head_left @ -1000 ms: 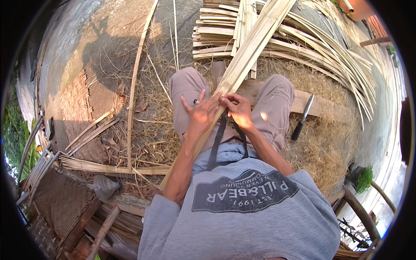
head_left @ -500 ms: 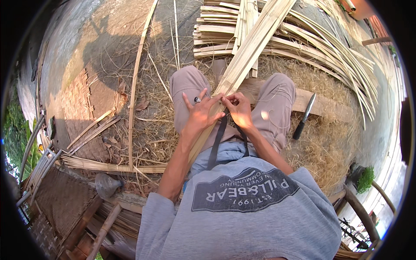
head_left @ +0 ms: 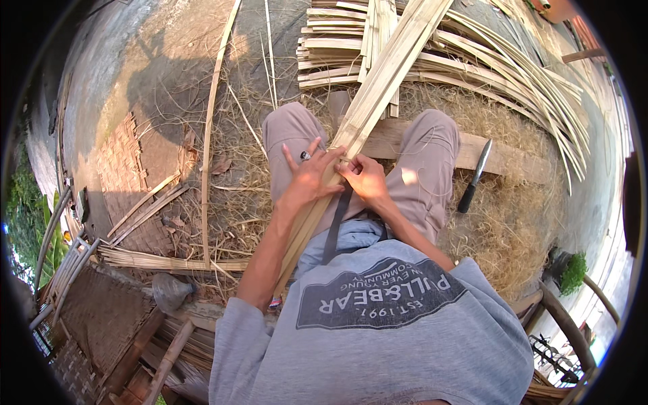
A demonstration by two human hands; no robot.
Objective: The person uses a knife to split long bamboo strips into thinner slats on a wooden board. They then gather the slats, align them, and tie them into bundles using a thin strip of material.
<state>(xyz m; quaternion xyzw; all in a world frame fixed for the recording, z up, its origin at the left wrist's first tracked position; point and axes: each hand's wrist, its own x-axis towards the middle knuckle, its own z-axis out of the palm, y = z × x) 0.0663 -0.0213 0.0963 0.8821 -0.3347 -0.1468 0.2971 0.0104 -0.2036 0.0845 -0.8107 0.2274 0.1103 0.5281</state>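
Note:
A long bundle of pale bamboo strips [head_left: 388,74] slants across my lap, from the stack beyond my knees down past my left forearm. My left hand [head_left: 310,177] wraps over the bundle between my knees, its thumb side on the strips and a ring on one raised finger. Right against it, my right hand [head_left: 364,179] has thumb and fingers pinched at the bundle's right edge. A thin tie strand [head_left: 343,160] crosses the strips at those fingertips; its ends are mostly hidden by my fingers.
A knife [head_left: 476,177] with a black handle lies right of my right knee, near a wooden plank [head_left: 499,162]. More split bamboo strips [head_left: 499,91] are stacked ahead. Fibre shavings [head_left: 513,223] cover the ground. At left are a woven mat piece [head_left: 121,162] and a long strip [head_left: 211,135].
The bundle has shifted slightly left and lies more plainly under my left hand. My right hand has lowered a little and turned, its fingertips closer in against the strips.

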